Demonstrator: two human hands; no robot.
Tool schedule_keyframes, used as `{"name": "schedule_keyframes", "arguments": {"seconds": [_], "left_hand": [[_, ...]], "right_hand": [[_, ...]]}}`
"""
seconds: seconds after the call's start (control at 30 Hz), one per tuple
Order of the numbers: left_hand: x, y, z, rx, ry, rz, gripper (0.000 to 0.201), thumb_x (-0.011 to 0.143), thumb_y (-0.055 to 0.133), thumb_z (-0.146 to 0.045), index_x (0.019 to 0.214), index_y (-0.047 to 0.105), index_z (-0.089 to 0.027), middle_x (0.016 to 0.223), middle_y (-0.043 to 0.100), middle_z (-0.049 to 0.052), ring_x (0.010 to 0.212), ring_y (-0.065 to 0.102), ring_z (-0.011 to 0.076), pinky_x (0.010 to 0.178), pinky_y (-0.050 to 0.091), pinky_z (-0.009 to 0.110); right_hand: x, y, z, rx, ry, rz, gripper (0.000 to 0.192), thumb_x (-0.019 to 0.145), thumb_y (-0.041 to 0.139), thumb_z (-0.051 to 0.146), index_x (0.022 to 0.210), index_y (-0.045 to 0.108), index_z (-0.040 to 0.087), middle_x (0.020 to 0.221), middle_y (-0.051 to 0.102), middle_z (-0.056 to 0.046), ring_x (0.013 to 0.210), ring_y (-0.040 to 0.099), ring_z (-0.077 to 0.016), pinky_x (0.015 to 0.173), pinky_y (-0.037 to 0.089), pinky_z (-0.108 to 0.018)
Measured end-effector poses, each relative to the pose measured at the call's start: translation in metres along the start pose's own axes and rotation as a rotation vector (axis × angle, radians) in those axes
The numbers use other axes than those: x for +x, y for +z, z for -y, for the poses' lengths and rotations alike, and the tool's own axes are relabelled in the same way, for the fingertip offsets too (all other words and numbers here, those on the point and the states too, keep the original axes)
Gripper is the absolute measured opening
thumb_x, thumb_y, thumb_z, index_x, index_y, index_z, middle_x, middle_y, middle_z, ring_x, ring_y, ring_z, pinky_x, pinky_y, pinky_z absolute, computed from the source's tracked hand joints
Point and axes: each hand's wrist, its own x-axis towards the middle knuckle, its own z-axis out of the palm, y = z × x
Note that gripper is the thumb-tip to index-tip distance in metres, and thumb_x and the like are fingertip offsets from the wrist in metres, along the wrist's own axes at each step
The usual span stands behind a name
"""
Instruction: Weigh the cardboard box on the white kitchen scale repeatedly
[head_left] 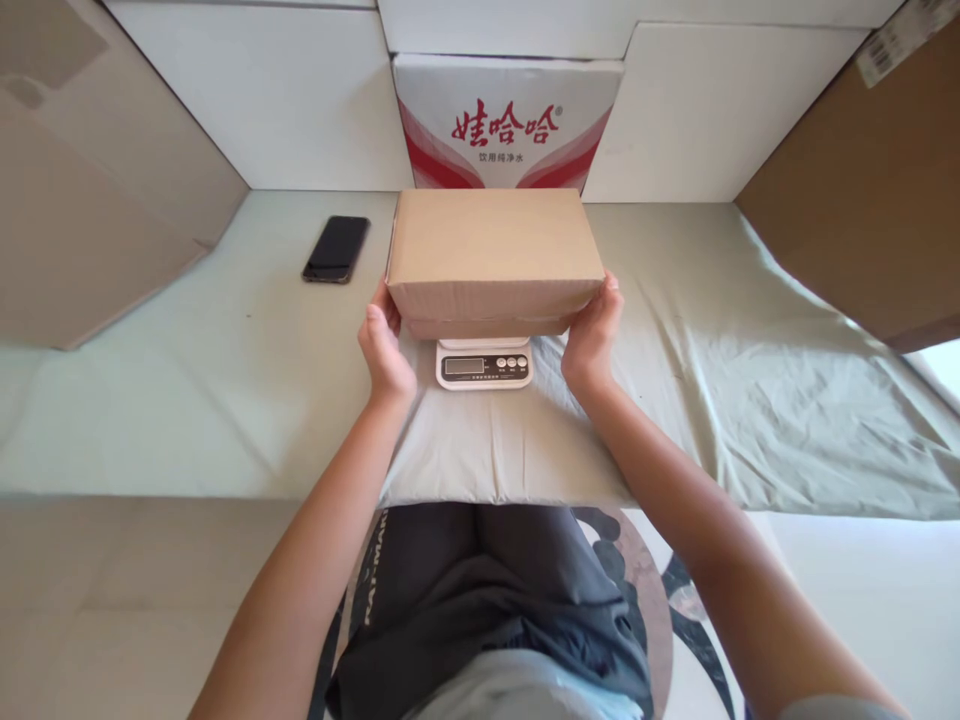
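Note:
A closed brown cardboard box (495,240) is held between my two hands, over a white digital kitchen scale (484,366). The box hides the scale's platform, so I cannot tell whether it rests on it. Only the front panel with a blank display and several round buttons shows. My left hand (386,345) grips the box's lower left side, its fingers partly hidden behind the edge. On the right end, my right hand (594,335) presses the lower corner with its fingertips.
A black smartphone (337,249) lies left of the box on the pale green cloth (300,420). A white carton with red print (506,120) stands right behind the box. Large brown cartons flank the surface at left (97,190) and right (862,190). The cloth's front edge is near my legs.

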Motion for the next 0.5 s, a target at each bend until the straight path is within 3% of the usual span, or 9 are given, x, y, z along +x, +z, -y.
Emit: {"name": "schedule_keyframes", "arguments": {"seconds": [0.3,0.5], "left_hand": [[0.0014,-0.0011,0.0020,0.013,-0.004,-0.019,0.086,0.090,0.047,-0.090,0.134,0.073,-0.019,0.148,0.070,0.016,0.152,0.056,0.0360,0.126,0.046,0.047],[0.0023,-0.0017,0.0021,0.024,-0.023,-0.044,0.088,0.088,0.048,-0.091,0.131,0.074,-0.019,0.146,0.070,0.016,0.150,0.058,0.0359,0.125,0.047,0.048]], "right_hand": [[0.0026,-0.0032,-0.0022,-0.054,0.002,0.021,0.054,0.094,0.043,0.075,0.123,0.063,0.034,0.133,0.072,-0.005,0.138,0.066,-0.0307,0.118,0.054,-0.054],[0.0003,-0.0007,0.0008,-0.023,0.019,0.016,0.049,0.093,0.045,0.073,0.115,0.064,0.033,0.127,0.073,-0.004,0.136,0.066,-0.0302,0.118,0.055,-0.053]]}}
